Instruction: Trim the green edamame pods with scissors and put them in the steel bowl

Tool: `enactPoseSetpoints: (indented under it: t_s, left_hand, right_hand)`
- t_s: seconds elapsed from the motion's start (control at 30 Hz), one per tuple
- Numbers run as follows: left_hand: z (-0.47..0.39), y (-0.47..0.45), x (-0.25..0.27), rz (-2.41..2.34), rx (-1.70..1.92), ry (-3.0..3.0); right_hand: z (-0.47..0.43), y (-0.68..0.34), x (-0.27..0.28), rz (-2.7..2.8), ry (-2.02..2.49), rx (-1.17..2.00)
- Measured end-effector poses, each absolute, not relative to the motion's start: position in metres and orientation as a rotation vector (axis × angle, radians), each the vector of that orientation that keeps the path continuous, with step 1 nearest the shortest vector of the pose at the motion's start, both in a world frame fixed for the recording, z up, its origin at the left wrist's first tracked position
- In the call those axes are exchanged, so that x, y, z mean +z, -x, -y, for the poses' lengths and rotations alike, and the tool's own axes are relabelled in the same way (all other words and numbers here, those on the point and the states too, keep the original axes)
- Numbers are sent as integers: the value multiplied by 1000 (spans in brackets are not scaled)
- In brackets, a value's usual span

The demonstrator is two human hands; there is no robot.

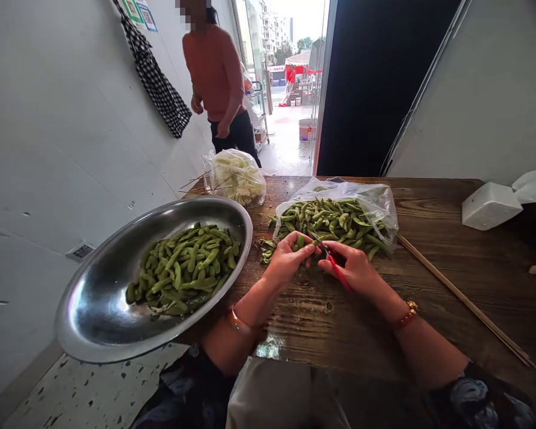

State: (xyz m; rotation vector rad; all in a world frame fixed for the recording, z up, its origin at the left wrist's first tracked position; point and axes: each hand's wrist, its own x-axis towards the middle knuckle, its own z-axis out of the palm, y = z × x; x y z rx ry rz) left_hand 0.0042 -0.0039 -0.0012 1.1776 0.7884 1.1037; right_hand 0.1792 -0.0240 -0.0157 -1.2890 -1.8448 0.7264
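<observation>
Btwn L fingers (304,253), pinched: green pod (299,242); R fingers (338,247) curled round red scissors (339,274)

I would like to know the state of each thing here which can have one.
Left hand: closed on a green pod
Right hand: holding scissors
Scissors: at the pod, whether open unclear
Metal basin: partly filled with pods
Clear bag: open, holding more pods
Bag behind basin: filled, closure unclear
Thin sticks: lying on the table
Checked cloth: hanging
Doorway: open
</observation>
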Motion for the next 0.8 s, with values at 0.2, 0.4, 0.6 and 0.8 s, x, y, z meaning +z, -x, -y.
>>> enactPoseSetpoints:
  t_s: [0.2, 0.4, 0.6, 0.8]
  left_hand:
    - [3, -4, 0, -789, 1099, -1173]
    - [1, -3, -2, -832, 1094, -1199]
    - [-1, 0, -1, -875, 1118, -1262]
    - [-7, 5, -4, -907, 1142, -1254]
  right_hand:
    - [25, -181, -14, 1865, 1288, 755]
    - [24, -181, -14, 1863, 1250, 779]
    - [21, -181, -20, 1871, 1267, 765]
    - [19, -182, -16, 1888, 1272, 722]
